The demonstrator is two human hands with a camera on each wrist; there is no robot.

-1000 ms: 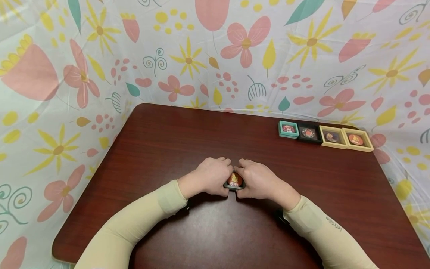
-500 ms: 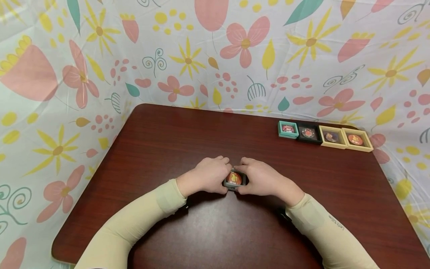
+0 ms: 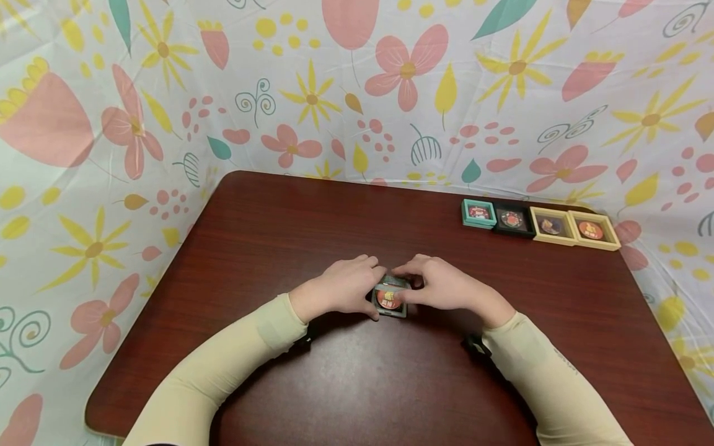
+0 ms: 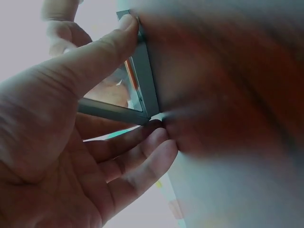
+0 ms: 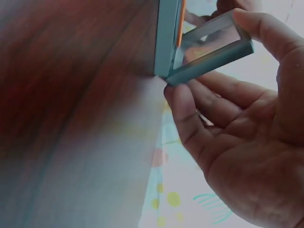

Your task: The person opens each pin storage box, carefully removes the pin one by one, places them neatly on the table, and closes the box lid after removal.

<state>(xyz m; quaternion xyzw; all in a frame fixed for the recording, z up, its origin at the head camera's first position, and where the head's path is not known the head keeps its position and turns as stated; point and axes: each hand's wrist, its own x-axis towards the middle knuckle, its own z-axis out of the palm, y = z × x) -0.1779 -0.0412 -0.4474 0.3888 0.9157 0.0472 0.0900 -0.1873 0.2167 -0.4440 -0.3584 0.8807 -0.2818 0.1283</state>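
Where our two hands met near the middle of the dark red-brown surface [image 3: 312, 217], we held one small grey display case [image 3: 390, 298], square-framed, with a round red-orange piece inside. It sat on the surface, its lid half raised along one edge, as the right wrist view showed. Our left hand [image 3: 346, 290] gripped the case from the left, thumb laid along the frame's edge and fingers curled beneath the near corner. Our right hand [image 3: 443, 286] grasped the lifted lid from the right, thumb on its outer corner, fingers under it. Both forearms wore beige sleeves [image 3: 234, 359].

At the far right edge of the surface, well apart from our hands, we listed four similar cases in a touching row: a teal case [image 3: 478, 214], a black case [image 3: 511, 219], and two cream cases [image 3: 574, 229]. A flower-printed cloth [image 3: 357, 87] stood behind and around the surface.
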